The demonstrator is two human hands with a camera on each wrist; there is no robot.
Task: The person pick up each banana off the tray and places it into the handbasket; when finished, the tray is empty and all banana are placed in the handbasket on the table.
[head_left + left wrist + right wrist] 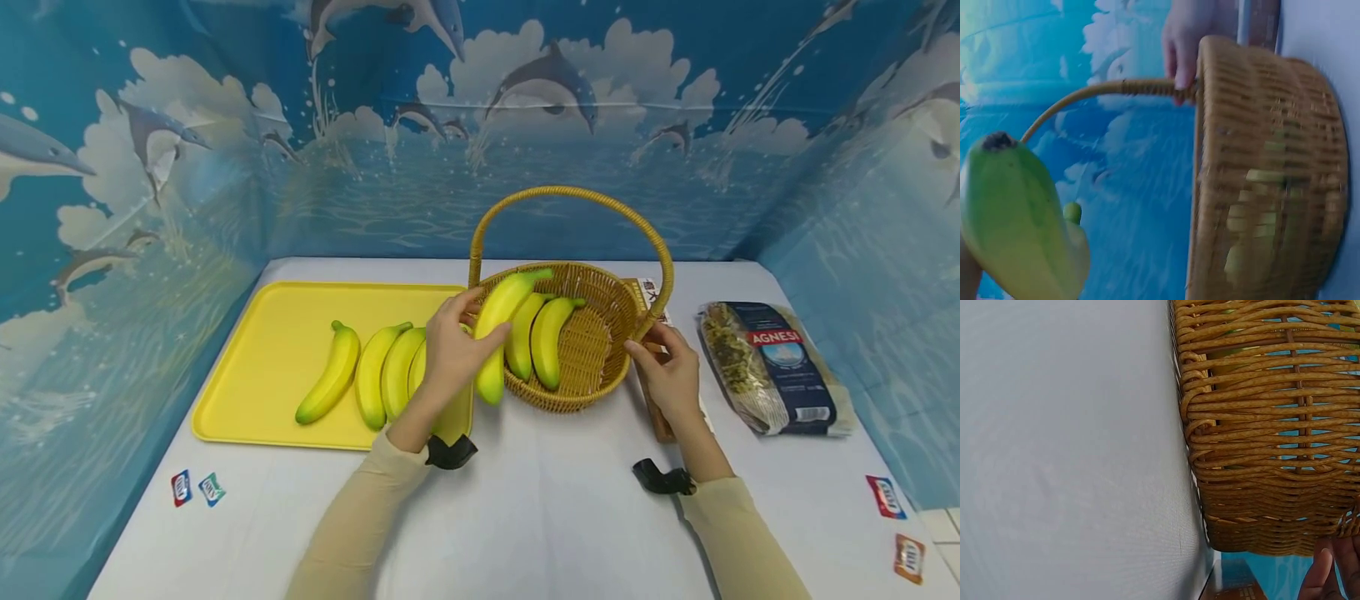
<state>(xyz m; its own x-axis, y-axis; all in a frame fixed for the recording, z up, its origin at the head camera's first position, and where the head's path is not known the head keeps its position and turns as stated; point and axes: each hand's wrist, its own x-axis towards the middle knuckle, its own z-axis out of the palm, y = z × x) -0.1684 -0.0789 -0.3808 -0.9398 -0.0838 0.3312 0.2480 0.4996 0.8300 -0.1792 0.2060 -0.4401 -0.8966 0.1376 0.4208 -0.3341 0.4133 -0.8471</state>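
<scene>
My left hand (453,346) grips a yellow-green banana (501,327) over the left rim of a wicker basket (600,367); the same banana (1016,225) fills the left wrist view's lower left. Two bananas (542,337) lie inside the basket. Three more bananas (360,375) lie on the yellow tray (255,367) to the left. My right hand (667,367) holds the basket at its right rim, by the base of the handle (573,196); its fingers (1182,47) curl on the handle there. The basket's woven wall (1260,425) fills the right wrist view.
A dark bag of pasta (772,367) lies on the white table to the right of the basket. A brown flat package (652,408) sits partly under the basket and my right hand. Small stickers (197,488) lie near the table's front corners. Dolphin-printed walls enclose three sides.
</scene>
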